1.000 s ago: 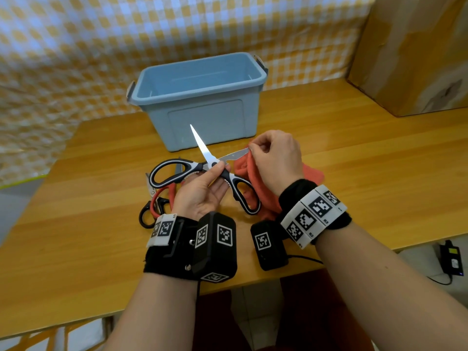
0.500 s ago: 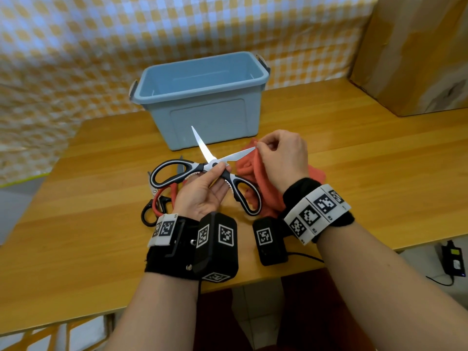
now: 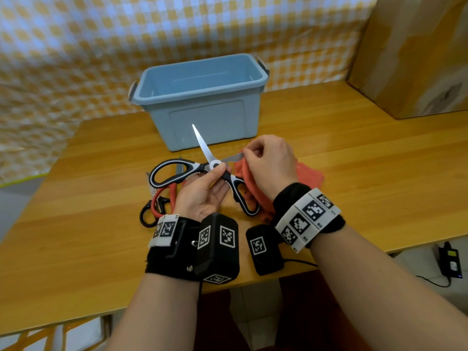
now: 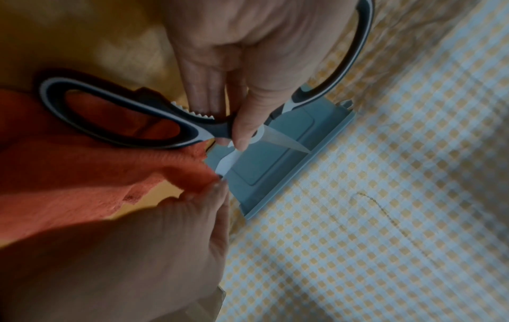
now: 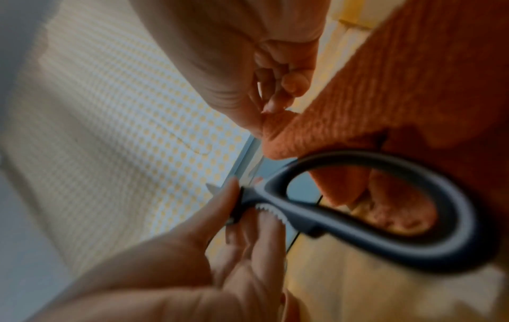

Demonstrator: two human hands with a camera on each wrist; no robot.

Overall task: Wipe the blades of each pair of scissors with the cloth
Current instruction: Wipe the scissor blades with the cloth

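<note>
Scissors point(image 3: 202, 168) splayed open before the bin point(image 3: 202, 97); left hand point(image 3: 202, 191) pinching the pivot, right hand point(image 3: 268, 165) pinching cloth point(image 3: 309, 173) around one blade. Other blade and two pairs point(image 3: 157, 206) on the bench point(image 3: 354, 173) probably waiting.

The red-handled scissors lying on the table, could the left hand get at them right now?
Probably not yet. The left hand grips the big scissors at the pivot, right above the red-handled scissors and the black pair. Nothing else blocks them, so it would have to put those down first.
</note>
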